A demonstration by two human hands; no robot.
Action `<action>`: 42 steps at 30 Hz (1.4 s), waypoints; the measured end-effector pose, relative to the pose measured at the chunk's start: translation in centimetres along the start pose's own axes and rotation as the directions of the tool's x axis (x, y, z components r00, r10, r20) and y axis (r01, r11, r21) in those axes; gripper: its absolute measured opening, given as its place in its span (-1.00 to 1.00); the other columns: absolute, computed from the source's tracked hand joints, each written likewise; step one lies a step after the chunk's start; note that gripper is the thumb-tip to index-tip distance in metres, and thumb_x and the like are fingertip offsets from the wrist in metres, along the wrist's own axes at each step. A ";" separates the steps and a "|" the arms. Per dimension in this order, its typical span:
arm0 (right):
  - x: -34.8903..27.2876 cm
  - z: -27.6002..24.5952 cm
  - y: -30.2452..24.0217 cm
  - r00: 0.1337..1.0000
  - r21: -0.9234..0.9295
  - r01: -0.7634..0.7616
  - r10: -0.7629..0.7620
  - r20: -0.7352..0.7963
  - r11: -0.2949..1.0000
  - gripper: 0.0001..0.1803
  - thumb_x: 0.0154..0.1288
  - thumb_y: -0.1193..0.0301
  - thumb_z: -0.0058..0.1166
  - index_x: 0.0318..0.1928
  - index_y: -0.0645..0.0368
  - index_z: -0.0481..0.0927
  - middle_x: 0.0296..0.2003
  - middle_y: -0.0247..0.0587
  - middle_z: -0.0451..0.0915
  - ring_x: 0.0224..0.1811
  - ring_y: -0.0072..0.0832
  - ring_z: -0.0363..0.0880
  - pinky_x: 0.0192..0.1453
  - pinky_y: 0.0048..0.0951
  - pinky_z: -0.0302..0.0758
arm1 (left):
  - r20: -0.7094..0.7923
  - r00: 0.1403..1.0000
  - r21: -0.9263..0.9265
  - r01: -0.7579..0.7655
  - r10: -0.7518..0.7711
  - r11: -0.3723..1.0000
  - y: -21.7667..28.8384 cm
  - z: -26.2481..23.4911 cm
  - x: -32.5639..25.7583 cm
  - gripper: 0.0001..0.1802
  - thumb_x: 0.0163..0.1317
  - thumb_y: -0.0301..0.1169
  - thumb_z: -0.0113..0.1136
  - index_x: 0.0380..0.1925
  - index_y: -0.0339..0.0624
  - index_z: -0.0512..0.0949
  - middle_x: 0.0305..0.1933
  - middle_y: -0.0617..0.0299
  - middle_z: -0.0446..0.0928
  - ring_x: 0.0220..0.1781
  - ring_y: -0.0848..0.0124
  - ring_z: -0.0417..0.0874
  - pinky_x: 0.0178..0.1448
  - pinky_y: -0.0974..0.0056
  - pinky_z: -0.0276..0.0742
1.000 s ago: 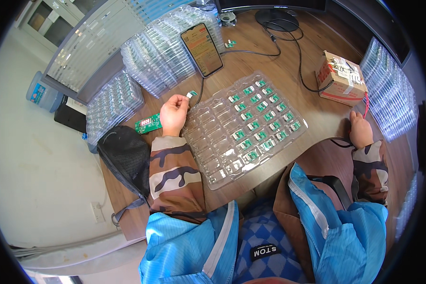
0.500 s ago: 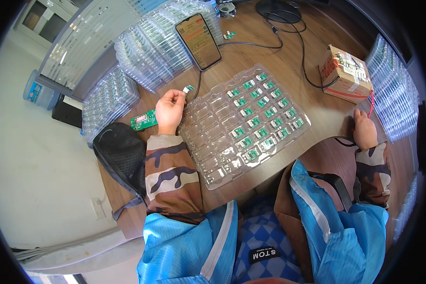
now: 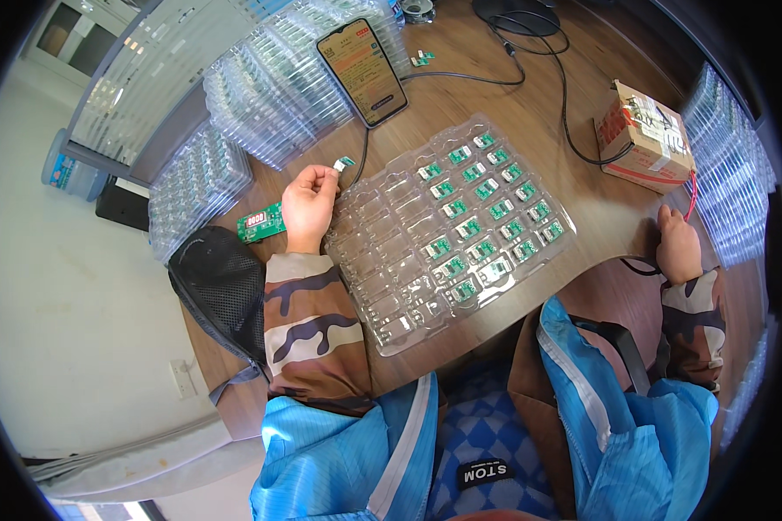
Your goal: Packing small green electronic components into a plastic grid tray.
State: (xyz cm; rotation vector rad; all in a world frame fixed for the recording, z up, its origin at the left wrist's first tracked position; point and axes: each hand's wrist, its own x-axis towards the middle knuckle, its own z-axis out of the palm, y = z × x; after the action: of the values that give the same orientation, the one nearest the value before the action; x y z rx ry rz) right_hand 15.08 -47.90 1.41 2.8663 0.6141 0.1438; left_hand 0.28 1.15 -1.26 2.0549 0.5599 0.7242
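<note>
"Hardly anything has moved since the earlier frame: the view slides a little, while the left hand [image 3: 309, 208] keeps its place beside the clear plastic tray [image 3: 413, 217] and the right hand [image 3: 679, 246] stays near the cardboard box [image 3: 645, 143]."

"Where does the danger lie?"

"A drop looks likeliest. The small circuit board [image 3: 345, 162] juts past the fingertips, held only by its near end; a slackened pinch, or a brush against the black cable [image 3: 362, 156] just to its right, could send it onto the wooden tabletop [image 3: 573, 217]. The camouflage sleeve [image 3: 313, 326], close along the tray's left side, might also nudge the tray and unseat the green boards [image 3: 486, 188] filling its right half."

"And the fingers?"

"Left thumb and forefinger, all but closed, pinch that small board just off the tray's far-left edge, on the near side of the phone [image 3: 362, 74]. At far right, the other hand's fingers curl near a red wire [image 3: 692, 195]; whether they grip it, or anything, cannot be told from this angle."
</note>
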 end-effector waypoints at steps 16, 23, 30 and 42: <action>9.7 -12.0 -22.0 0.648 0.462 0.756 -0.630 -0.428 0.464 -0.87 0.09 0.33 -0.02 -0.45 0.10 0.51 -0.49 -0.18 0.53 -0.38 -0.22 0.51 -0.34 -0.24 0.42 | -0.052 0.998 0.084 0.033 -0.028 0.996 0.8 -0.3 -0.3 -0.85 0.02 -0.29 0.14 -0.51 -0.11 0.56 -0.64 0.32 0.52 -0.62 0.51 0.49 -0.49 0.40 0.35; 13.7 -9.0 -33.9 0.696 0.706 0.632 -0.634 -0.337 0.319 -0.78 0.02 0.32 0.08 -0.35 0.20 0.58 -0.48 -0.10 0.57 -0.42 -0.26 0.56 -0.30 -0.38 0.46 | -0.037 0.998 0.144 0.055 -0.050 0.988 0.9 0.2 -0.6 -0.83 0.06 -0.31 0.12 -0.51 -0.18 0.55 -0.65 0.34 0.50 -0.61 0.61 0.44 -0.50 0.45 0.33; 14.1 -8.9 -36.5 0.647 0.401 0.760 -0.539 -0.538 0.512 -0.87 -0.10 0.39 0.01 -0.60 0.13 0.60 -0.59 -0.08 0.54 -0.47 -0.17 0.55 -0.38 -0.23 0.48 | -0.066 0.997 0.199 0.044 -0.031 0.979 0.3 -0.1 0.1 -0.81 -0.04 -0.23 0.13 -0.54 -0.09 0.55 -0.59 0.18 0.53 -0.53 0.24 0.56 -0.44 0.22 0.42; 19.1 -7.5 -26.2 0.774 0.490 0.614 -0.593 -0.220 0.619 -0.85 0.00 0.36 0.10 -0.42 0.14 0.59 -0.52 -0.22 0.57 -0.43 -0.38 0.55 -0.30 -0.41 0.47 | -0.016 0.997 0.173 0.076 -0.074 0.982 0.4 0.1 0.4 -0.79 0.01 -0.20 0.09 -0.50 -0.07 0.56 -0.59 0.28 0.55 -0.53 0.34 0.55 -0.44 0.28 0.39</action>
State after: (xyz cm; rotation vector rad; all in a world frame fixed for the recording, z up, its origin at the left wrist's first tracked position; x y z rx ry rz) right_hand 21.10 -15.29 3.90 2.9316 1.8626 -0.1093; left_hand 0.69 1.12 -0.85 2.1784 0.7238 0.6603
